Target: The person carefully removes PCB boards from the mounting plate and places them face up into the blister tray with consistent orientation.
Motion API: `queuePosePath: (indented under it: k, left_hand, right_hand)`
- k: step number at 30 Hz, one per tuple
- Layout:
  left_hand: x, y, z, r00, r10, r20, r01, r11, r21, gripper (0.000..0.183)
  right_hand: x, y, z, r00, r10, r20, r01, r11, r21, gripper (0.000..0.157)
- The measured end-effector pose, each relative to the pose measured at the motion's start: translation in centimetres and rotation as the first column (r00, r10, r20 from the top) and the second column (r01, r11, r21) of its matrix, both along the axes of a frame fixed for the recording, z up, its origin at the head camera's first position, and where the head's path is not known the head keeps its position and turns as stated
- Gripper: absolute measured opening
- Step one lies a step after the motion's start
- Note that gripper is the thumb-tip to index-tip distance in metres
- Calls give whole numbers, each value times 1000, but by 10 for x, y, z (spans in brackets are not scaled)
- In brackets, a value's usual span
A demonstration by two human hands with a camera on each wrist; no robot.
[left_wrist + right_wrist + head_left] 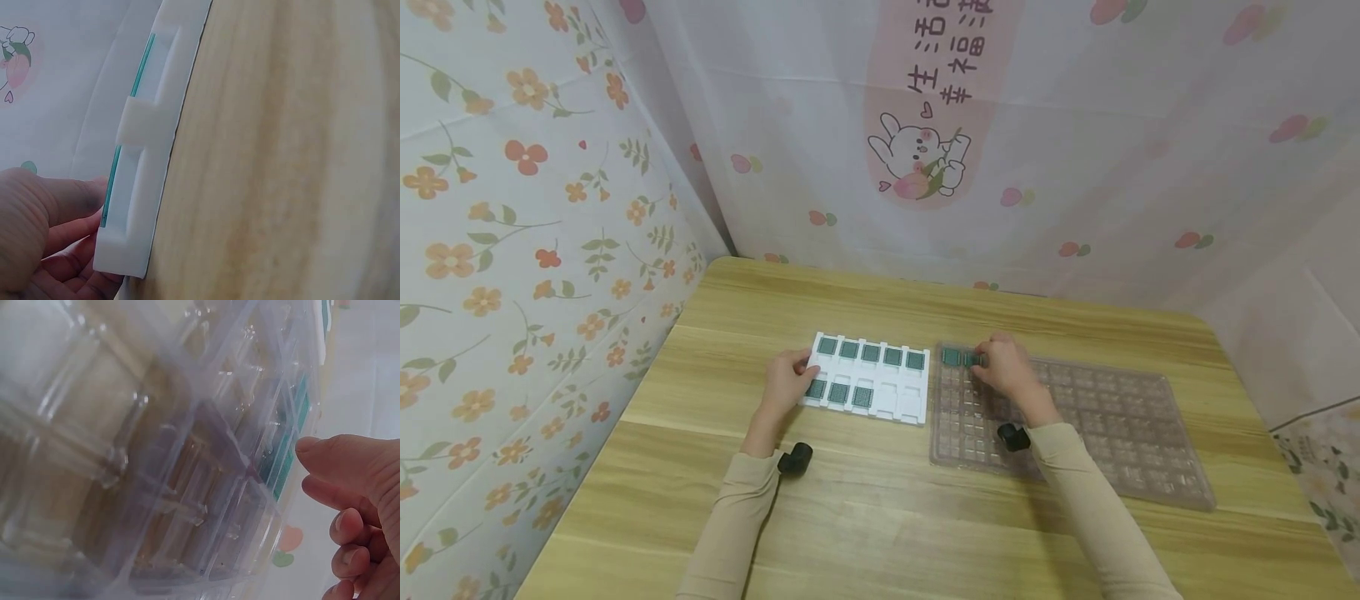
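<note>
My left hand (786, 385) grips the left end of a white tray (868, 372), thumb over its edge. Green square chips (870, 354) fill the tray's far row; several more sit in its near row, with two bare pockets at the right. In the left wrist view the tray's side wall (147, 122) shows thin green chip edges (111, 187). At the far left corner of a clear plastic tray (1105, 408), my right hand (1006, 367) pinches a green chip (972, 359) at its pocket. Another green chip (951, 357) lies just left of it.
Both trays lie side by side on a wooden table (850, 508), a narrow gap between them. The clear tray's many small pockets (181, 519) stretch right under my right forearm. Printed curtains (820, 167) hang behind the table and along its left side.
</note>
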State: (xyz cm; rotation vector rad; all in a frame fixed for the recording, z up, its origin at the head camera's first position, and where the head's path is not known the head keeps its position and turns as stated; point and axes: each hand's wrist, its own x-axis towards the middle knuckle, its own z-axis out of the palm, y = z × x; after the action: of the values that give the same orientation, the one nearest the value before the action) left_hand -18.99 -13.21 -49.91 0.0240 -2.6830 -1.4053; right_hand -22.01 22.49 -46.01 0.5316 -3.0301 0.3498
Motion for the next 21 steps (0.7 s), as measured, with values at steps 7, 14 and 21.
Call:
queuePosePath:
  k: [7, 14, 21]
  left_hand:
    - [0, 0, 0, 1000, 5, 0, -5, 1000, 0, 34]
    - [0, 0, 1, 1000, 4, 0, -4, 1000, 6, 33]
    - [-1, 0, 0, 1000, 2, 6, -2, 1000, 9, 33]
  right_hand:
    - [5, -3, 1, 1000, 16, -9, -16, 1000, -23, 26]
    - [9, -6, 1, 999, 40, -29, -42, 998, -49, 26]
    - [15, -10, 3, 997, 55, -60, -58, 997, -51, 24]
